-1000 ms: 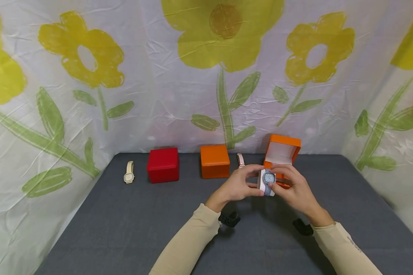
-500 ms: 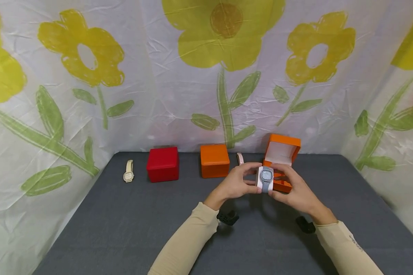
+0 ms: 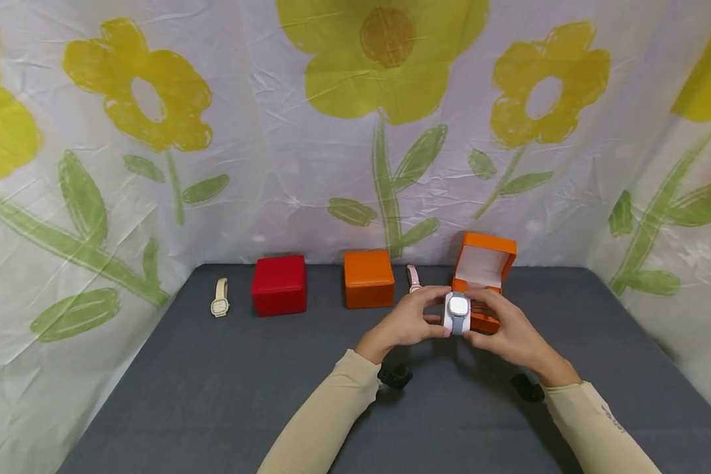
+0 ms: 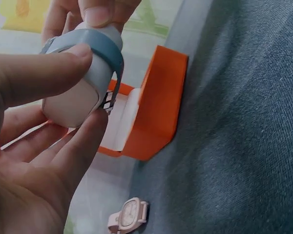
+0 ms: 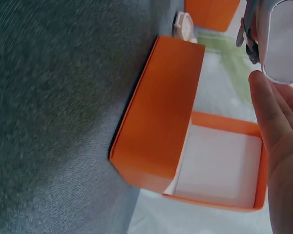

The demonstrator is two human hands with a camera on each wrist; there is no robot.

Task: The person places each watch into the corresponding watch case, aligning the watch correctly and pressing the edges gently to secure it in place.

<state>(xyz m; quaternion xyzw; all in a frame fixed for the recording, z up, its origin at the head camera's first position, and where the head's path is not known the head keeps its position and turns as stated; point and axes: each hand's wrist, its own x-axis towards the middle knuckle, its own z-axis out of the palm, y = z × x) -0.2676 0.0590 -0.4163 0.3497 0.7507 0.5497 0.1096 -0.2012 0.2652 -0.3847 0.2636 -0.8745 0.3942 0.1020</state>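
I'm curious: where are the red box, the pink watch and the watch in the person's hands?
Red box (image 3: 280,295), head view: on its front face.
Pink watch (image 4: 130,213), left wrist view: on its dial.
Held watch (image 3: 459,306), head view: on its bright dial.

From the head we look forward and down over the table (image 3: 261,395), past its back edge. At the wrists we look close along the left hand (image 3: 405,321) and right hand (image 3: 505,330), both views tipped sideways; all three share the open orange box (image 5: 168,114), near the back edge, right of middle.
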